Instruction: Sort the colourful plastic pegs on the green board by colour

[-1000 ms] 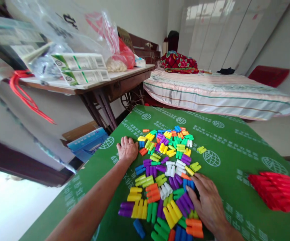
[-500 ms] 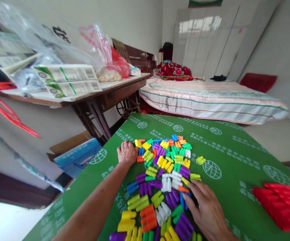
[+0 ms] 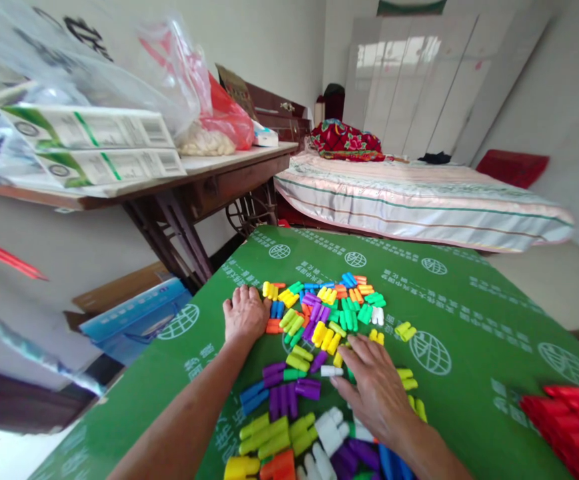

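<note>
Small plastic pieces shaped like joined round-ended tubes lie spread on the green board [image 3: 469, 320]; they are yellow, green, purple, blue, orange and white. My left hand [image 3: 245, 313] rests flat at the left edge of the spread, next to a yellow piece [image 3: 270, 291] and an orange piece [image 3: 273, 326]. Above the middle of the spread, my right hand [image 3: 377, 383] has its fingers apart and covers some pieces. Near its thumb lies a white piece [image 3: 331, 371]. Whether its fingertips touch the pieces beneath, I cannot tell.
A stack of red pieces [image 3: 569, 423] sits at the board's right edge. To the left stands a table [image 3: 239, 160] with long cartons [image 3: 104, 130] and plastic bags [image 3: 227, 113]. A blue box [image 3: 137, 317] is below it. Behind the board is a bed [image 3: 419, 193].
My right hand has moved forward and left over the pieces, and several white and purple ones near it have shifted. The left hand stays beside the spread. The view has turned slightly.
</note>
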Tool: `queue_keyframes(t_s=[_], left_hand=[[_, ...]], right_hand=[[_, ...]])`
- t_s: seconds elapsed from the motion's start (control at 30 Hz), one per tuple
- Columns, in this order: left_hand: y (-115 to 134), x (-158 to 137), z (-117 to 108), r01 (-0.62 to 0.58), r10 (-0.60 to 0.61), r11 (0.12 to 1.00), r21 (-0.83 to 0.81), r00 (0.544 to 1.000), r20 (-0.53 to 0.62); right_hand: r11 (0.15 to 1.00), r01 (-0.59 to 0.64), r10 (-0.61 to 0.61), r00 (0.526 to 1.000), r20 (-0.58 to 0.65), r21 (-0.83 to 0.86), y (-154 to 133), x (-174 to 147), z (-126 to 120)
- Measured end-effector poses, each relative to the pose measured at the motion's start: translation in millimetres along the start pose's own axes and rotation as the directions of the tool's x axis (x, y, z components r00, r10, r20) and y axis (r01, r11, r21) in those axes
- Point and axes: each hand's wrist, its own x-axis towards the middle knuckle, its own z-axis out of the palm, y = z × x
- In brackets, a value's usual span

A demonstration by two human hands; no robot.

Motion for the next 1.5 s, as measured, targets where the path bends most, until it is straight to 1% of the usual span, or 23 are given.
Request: queue_keyframes(t_s=[0.1,0.2,0.27,0.37,0.5,0.6,0.7,0.77,0.83,0.87,0.93,1.0,1.03,1.07,1.1,1.17,1.23,1.3,1.4,1.5], left_hand=[[0,0,1,-0.006,0.006,1.000,0.002,1.000,-0.008],[0,0,2,-0.012,0.012,1.000,0.003,1.000,-0.017],[0,0,2,-0.015,0.015,1.000,0.003,1.000,-0.023],[-1,0,1,-0.020,0.020,1.000,0.007,0.999,-0.032],[0,1,-1,-0.019,0.019,1.000,0.014,1.000,-0.024],[1,1,-1,-0.012,0.012,1.000,0.019,1.000,-0.016],[1,1,-2,-0.007,0.007,1.000,0.024,1.000,-0.007],[0,2,-4,-0.012,0.012,0.999,0.030,1.000,0.002],[0,4,-6,-0.026,0.026,0.999,0.034,1.000,0.018],[-1,5,-7,-0.019,0.019,0.999,0.034,1.000,0.024],[-2,7,-9,-0.039,0.038,0.999,0.030,0.999,0.030],[-2,10,-10,-0.055,0.053,0.998,0.043,0.998,0.038],[-3,11,-10,-0.053,0.051,0.997,0.050,0.998,0.038],[-3,12,-11,-0.060,0.057,0.997,0.058,0.997,0.044],[-3,13,-11,-0.061,0.058,0.996,0.067,0.997,0.050],[-2,14,-11,-0.053,0.048,0.995,0.081,0.997,0.065],[-2,15,-11,-0.036,0.029,0.995,0.091,0.997,0.069],[-2,16,-10,-0.034,0.028,0.994,0.101,0.998,0.061],[-2,17,-10,-0.036,0.028,0.991,0.127,0.997,0.066],[0,18,-12,-0.030,0.018,0.989,0.146,0.996,0.082]], right_hand=[[1.000,0.014,-0.014,1.000,-0.010,0.016,-5,-14,-6],[0.999,0.019,-0.019,1.000,0.013,0.047,-1,-10,-15],[0.999,0.017,-0.018,0.999,0.034,0.029,8,4,-20],[0.997,0.040,-0.036,0.997,0.066,-0.061,24,34,-21],[0.978,0.174,-0.152,0.973,0.176,-0.117,38,66,-16],[0.962,0.232,-0.196,0.953,0.229,-0.141,39,75,-14],[0.964,0.224,-0.189,0.956,0.225,-0.142,34,72,-18],[0.972,0.209,-0.182,0.959,0.217,-0.107,32,68,-25],[0.983,0.180,-0.167,0.963,0.210,-0.046,38,65,-35],[0.988,0.152,-0.146,0.968,0.202,-0.013,46,66,-41],[0.997,0.062,-0.070,0.981,0.182,0.048,71,68,-53],[0.991,-0.100,0.085,0.983,0.163,0.085,110,71,-67],[0.972,-0.215,0.199,0.966,0.163,0.091,134,72,-74],[0.928,-0.361,0.343,0.924,0.171,0.090,159,71,-82],[0.895,-0.441,0.427,0.890,0.160,0.070,185,69,-89],[0.831,-0.555,0.547,0.826,0.135,0.031,233,63,-102],[0.764,-0.645,0.641,0.760,0.106,0.000,274,52,-112],[0.707,-0.707,0.705,0.703,0.090,-0.020,303,41,-116],[0.641,-0.767,0.766,0.637,0.079,-0.036,330,26,-115],[0.601,-0.798,0.799,0.599,0.056,-0.043,346,19,-109]])
